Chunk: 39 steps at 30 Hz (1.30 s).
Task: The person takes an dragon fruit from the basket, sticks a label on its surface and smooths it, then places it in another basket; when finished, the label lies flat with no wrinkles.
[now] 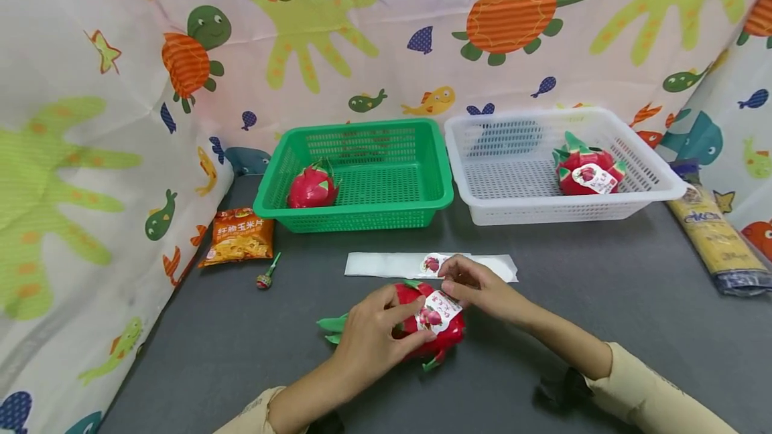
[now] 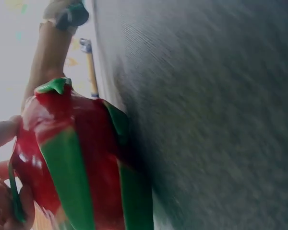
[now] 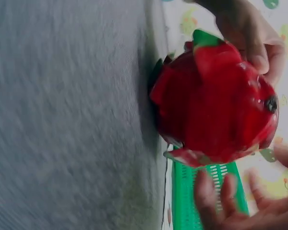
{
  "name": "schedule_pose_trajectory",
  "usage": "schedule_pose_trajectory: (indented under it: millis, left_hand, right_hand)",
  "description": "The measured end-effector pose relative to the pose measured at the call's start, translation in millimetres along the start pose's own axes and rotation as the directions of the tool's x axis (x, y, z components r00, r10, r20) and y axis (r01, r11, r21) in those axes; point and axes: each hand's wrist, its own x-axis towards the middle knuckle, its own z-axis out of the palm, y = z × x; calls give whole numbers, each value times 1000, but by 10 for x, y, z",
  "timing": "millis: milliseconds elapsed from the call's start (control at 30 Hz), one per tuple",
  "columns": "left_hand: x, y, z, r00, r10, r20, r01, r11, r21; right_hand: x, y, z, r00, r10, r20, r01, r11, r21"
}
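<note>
A red dragon fruit (image 1: 449,338) with green scales lies on its side on the grey table, a white label (image 1: 439,312) with fruit pictures on its upper face. My left hand (image 1: 380,330) holds the fruit from the left, thumb and a finger resting at the label's edges; its hold also shows in the right wrist view. My right hand (image 1: 479,286) hovers by the label's upper right corner, fingers loosely bent. In the right wrist view its blurred fingers are spread apart from the fruit. Behind lies a white backing strip (image 1: 380,264) with a similar sticker (image 1: 433,262).
A green basket (image 1: 356,218) holds a dragon fruit (image 1: 312,187); a white basket (image 1: 555,211) holds a labelled one (image 1: 588,169). On the left lie an orange snack bag (image 1: 240,236) and a lollipop (image 1: 265,278). A yellow package (image 1: 718,233) lies far right. Patterned cloth encloses the table.
</note>
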Motion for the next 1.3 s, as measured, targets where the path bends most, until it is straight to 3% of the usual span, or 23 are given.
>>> schedule_pose_trajectory:
  millis: [67,167,267,400,467,600,667,700,733,833,900,967,1033,1067,1100,1133,1167,1200,1300]
  left_hand:
    - [-14,-17,7,999,32,-10,-32,999,11]
    - [-23,-42,6,999,47,-19,-46,999,17]
    - [-25,-54,-5,999,38,-10,-38,999,-1]
    - [-18,-58,-19,1000,19,-6,-19,999,-40]
    - [-7,-55,-24,1000,5,-9,-5,999,-51]
    - [10,-51,-24,999,-36,-1,36,998,-51]
    - [14,-52,-24,999,-46,16,47,998,-53]
    - [14,-55,-27,999,-47,27,48,997,-60]
    - [15,-58,-31,998,-47,38,49,996,-68]
    - [28,-69,-44,997,-38,69,44,995,-88]
    - [40,-72,-60,996,-40,85,48,994,-96]
    - [48,-73,-65,994,-43,100,53,994,-96]
    - [54,-67,-64,992,-53,113,65,993,-103]
    - [55,-64,-62,991,-57,120,70,992,-104]
    - [55,-62,-60,990,-62,125,76,991,-109]
    - [57,-61,-58,990,-68,126,82,990,-112]
    - [60,-59,-57,989,-73,126,88,989,-116]
    - [61,-59,-56,990,-75,122,90,989,-117]
    - [61,-67,-62,991,-77,110,90,989,-121]
  right_hand:
    - [-21,48,-13,996,-79,44,77,996,33]
    - [-45,133,-38,985,-101,142,88,992,96]
    - [-90,152,-46,993,-57,108,42,991,129]
    - [-140,51,34,995,-94,18,93,995,20]
    - [-148,1,77,994,-111,8,111,993,-37]
    - [-179,-21,96,997,-71,-32,65,985,-161]
    - [-228,-19,91,991,-106,-80,79,953,-291]
    - [-262,-24,95,987,-137,-88,94,922,-376]
    - [-298,-36,102,978,-190,-85,130,876,-464]
    - [-372,-95,159,936,-351,5,261,688,-677]
    - [-380,-130,203,921,-384,59,301,611,-732]
    - [-372,-143,231,930,-366,27,253,587,-769]
    - [-371,-118,232,945,-320,-66,157,622,-767]
    - [-383,-106,229,941,-321,-105,131,633,-763]
    - [-398,-86,224,929,-347,-131,127,631,-766]
    - [-414,-75,218,911,-387,-142,139,612,-778]
    - [-425,-70,215,881,-453,-135,177,581,-794]
    - [-430,-68,215,837,-536,-110,232,530,-815]
    - [-419,-111,229,649,-760,31,398,304,-866]
